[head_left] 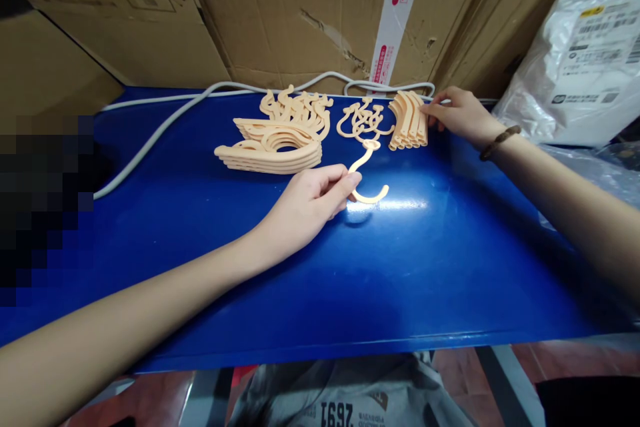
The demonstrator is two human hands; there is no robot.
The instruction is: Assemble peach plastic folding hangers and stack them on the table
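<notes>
Between the thumb and fingers of my left hand (320, 197) is a cream plastic hanger hook (367, 170), raised over the blue table with its curved end to the right. My right hand (460, 113) reaches to the back right, its thumb and forefinger closed at the upper end of a curved hanger arm (419, 123) at the edge of a stacked row. More loose hooks (365, 119) lie in a small heap left of that row. Farther left are a stack of wide hanger pieces (270, 153) and a pile of wavy curved pieces (297, 110).
Cardboard boxes (300, 13) stand along the back of the blue table (350, 293). A grey-white cable (150, 147) runs behind the pieces and down the left side. Plastic-wrapped packages (580, 73) sit at the right. The table's front edge is near my lap.
</notes>
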